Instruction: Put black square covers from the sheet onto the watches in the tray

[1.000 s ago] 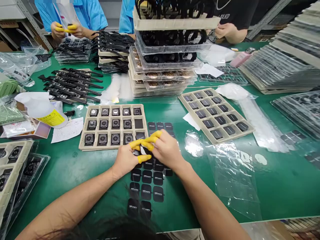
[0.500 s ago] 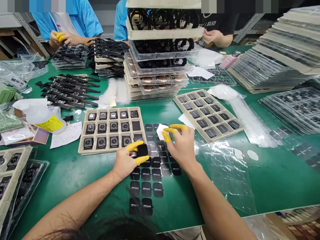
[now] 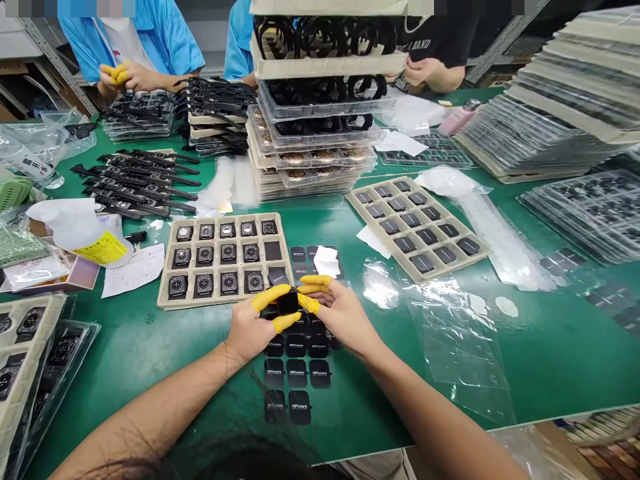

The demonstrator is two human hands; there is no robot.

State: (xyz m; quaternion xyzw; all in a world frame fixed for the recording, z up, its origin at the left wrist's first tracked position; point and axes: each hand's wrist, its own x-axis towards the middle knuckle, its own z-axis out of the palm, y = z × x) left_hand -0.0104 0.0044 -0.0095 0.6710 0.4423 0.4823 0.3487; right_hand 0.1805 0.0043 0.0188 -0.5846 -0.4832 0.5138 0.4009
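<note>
Counter: green matted counter (image 3: 150,347), crowded with trays.
Left hand (image 3: 247,328): pinching small black square watch body (image 3: 288,302).
Right hand (image 3: 336,313): fingertips closed on its opposite edge.
Handling: probably light, rigid, glossy; edges look safest.

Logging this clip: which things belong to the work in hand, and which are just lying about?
In hand: left hand and right hand holding a watch body; sticker sheet; tray of watch bodies.
Lying about: watch straps; stacked trays; plastic bags; white bottle.
</note>
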